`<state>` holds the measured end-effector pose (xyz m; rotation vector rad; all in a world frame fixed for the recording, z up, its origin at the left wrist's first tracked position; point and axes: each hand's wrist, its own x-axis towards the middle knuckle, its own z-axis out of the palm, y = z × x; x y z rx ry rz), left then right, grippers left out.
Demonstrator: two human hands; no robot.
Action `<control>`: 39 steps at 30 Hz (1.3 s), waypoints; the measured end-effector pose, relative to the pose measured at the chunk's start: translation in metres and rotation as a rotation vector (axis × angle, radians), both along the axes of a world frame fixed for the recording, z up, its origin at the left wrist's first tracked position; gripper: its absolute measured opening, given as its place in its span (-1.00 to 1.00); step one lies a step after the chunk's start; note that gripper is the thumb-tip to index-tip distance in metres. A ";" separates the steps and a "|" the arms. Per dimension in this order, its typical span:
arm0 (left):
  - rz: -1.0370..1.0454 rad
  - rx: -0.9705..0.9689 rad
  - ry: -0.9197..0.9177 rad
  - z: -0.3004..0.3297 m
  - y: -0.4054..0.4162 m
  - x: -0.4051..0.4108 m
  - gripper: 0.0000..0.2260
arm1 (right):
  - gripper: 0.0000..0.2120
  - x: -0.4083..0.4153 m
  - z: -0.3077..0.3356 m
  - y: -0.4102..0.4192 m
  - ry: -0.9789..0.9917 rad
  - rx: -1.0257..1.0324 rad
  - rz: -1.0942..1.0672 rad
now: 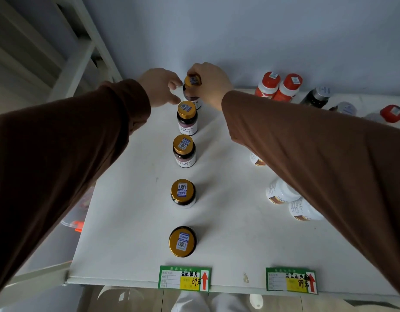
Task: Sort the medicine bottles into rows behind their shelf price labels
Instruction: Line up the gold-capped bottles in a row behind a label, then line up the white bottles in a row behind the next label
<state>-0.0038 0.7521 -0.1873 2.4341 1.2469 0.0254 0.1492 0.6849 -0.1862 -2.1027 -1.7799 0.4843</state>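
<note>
Several dark bottles with gold caps stand in a row behind the left price label [184, 278] on the white shelf [131, 221]. The rearmost gold-capped bottle [191, 91] stands near the back wall, and my right hand [209, 83] grips its cap from above. My left hand [163, 86] hovers just left of it, fingers apart, holding nothing. White bottles [281, 194] sit behind the right price label [291, 280], partly hidden by my right sleeve.
Two red-capped white bottles [277, 86], a dark silver-capped bottle [316, 97] and more red-capped ones [392, 113] crowd the back right. A white shelf frame [81, 52] rises at the left. The shelf's front edge runs along the labels.
</note>
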 end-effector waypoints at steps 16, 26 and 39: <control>0.130 0.178 -0.163 0.051 -0.071 -0.025 -0.69 | -0.63 0.032 0.046 -0.079 -0.032 0.162 0.087; -0.016 0.262 -0.179 0.083 -0.179 -0.034 -0.65 | -0.60 0.026 0.074 -0.190 -0.088 0.181 0.111; -0.164 0.177 -0.236 0.084 -0.326 -0.037 -0.57 | -0.63 0.000 0.073 -0.363 -0.061 0.148 -0.045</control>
